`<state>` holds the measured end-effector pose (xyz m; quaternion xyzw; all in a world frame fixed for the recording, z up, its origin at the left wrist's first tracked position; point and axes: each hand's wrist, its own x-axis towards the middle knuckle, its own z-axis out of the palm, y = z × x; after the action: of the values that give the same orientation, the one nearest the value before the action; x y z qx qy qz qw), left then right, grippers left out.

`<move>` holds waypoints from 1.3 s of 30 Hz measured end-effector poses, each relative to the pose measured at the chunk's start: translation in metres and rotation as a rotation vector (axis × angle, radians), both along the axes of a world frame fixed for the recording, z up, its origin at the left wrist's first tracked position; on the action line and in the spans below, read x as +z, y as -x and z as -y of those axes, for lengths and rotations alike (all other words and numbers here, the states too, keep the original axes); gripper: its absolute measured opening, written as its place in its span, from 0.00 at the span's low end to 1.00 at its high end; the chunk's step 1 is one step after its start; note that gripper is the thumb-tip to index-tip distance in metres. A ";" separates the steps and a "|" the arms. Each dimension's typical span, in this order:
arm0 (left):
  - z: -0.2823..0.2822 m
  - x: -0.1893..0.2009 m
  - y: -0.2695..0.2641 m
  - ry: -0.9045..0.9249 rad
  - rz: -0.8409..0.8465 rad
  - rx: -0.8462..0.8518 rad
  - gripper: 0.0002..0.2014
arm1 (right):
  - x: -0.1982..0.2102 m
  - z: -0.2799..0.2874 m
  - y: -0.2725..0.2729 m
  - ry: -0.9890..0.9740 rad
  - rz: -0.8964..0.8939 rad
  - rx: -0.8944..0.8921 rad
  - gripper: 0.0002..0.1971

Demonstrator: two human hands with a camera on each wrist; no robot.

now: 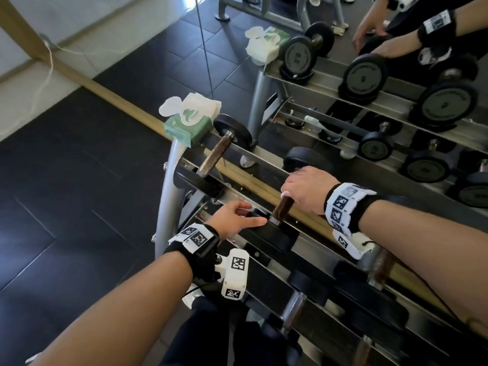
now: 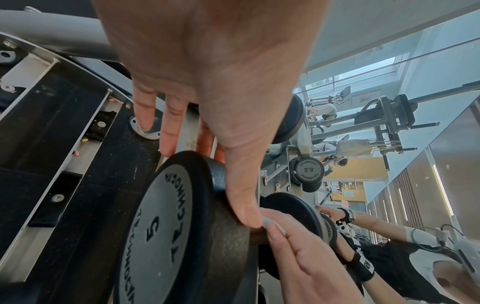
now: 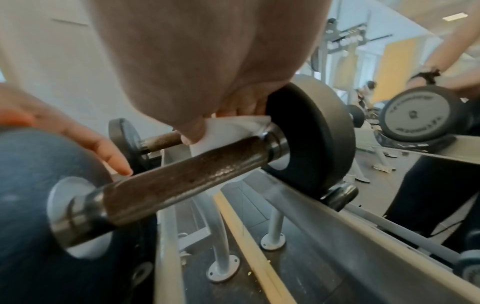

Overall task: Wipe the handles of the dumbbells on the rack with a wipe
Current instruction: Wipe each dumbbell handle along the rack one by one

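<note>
While the left hand point(image 1: 232, 216) rests flat on the near plate at the rack's point(image 1: 169, 180) front edge, the right hand point(image 1: 303, 188), clamped around the wipe point(image 3: 228, 129) on the dumbbell handle point(image 3: 187, 176), should twist fully along it.

Dumbbells on the rack, one handle wrapped by a wipe

A black-plated dumbbell point(image 1: 286, 196) marked 5 lies across the rack's point(image 1: 311, 249) top tier – its dark, rust-speckled handle point(image 3: 187, 176) carries a white wipe point(image 3: 233, 127) at the far end; a smaller dumbbell point(image 1: 219, 151) lies further left.
</note>
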<state>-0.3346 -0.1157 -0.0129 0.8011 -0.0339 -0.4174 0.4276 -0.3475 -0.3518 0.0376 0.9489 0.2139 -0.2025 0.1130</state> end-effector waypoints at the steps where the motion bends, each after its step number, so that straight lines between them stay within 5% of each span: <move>1: 0.000 0.000 0.000 -0.005 0.003 -0.006 0.37 | -0.001 -0.001 0.001 0.008 0.010 -0.008 0.12; 9: 0.001 0.000 0.000 -0.004 -0.010 0.004 0.38 | -0.003 -0.007 0.008 -0.087 -0.271 -0.045 0.21; 14: 0.001 0.001 0.000 0.003 -0.020 -0.002 0.37 | 0.007 0.001 0.002 -0.056 -0.124 -0.061 0.16; 24: 0.002 0.004 0.002 -0.037 0.023 -0.026 0.36 | 0.005 -0.011 0.019 -0.080 -0.268 0.007 0.34; 30: 0.002 0.004 0.002 -0.050 0.018 -0.029 0.35 | 0.009 0.004 0.018 -0.153 -0.217 -0.142 0.25; 36: 0.002 0.004 0.003 -0.040 0.020 -0.052 0.36 | -0.002 -0.003 0.057 -0.209 -0.313 0.018 0.35; 39: 0.001 0.006 0.002 -0.040 0.011 -0.055 0.36 | 0.002 0.015 0.039 -0.193 -0.189 0.048 0.37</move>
<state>-0.3370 -0.1170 -0.0069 0.8106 -0.0496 -0.4251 0.3997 -0.3867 -0.3667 0.0391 0.9268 0.2645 -0.2666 0.0054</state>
